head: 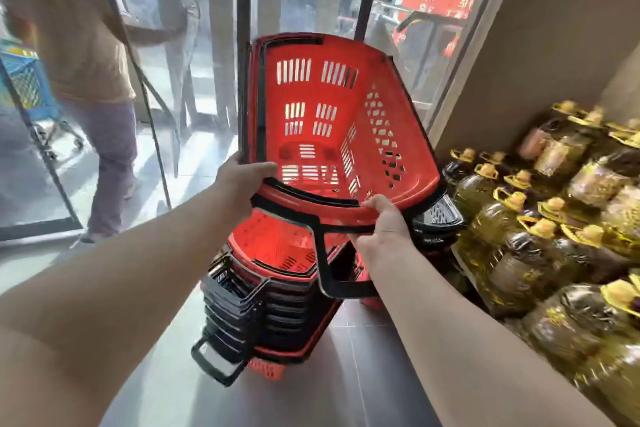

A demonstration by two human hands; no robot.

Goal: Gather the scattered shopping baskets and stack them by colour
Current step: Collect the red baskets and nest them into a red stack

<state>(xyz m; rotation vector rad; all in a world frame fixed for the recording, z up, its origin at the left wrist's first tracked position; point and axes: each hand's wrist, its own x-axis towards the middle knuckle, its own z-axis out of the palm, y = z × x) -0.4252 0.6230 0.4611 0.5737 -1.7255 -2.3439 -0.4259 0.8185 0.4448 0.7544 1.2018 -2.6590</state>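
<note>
Hanging tilted over the stack (273,253) of baskets on the floor (346,374), the red basket (332,135) turns its open mouth toward the camera, far end raised and near rim low. Both hands hold it by that near rim. The left hand (242,180) wraps the left corner, thumb on top and the rest tucked behind. The right hand (384,229) has its fingers (375,204) hooked over the rim further right. Gripping at two spread points probably steadies the shell so it can line up with the nest below, and the tilt would let its base lead in. A black handle (332,274) dangles loose beneath the near rim, in front of the stack. The stack's top basket is also red, so this looks like the matching pile. Just to the right, bottles of cooking oil (554,218) crowd along the wall (519,62). To the left, another person (86,45) walks near a blue trolley (24,80).
</note>
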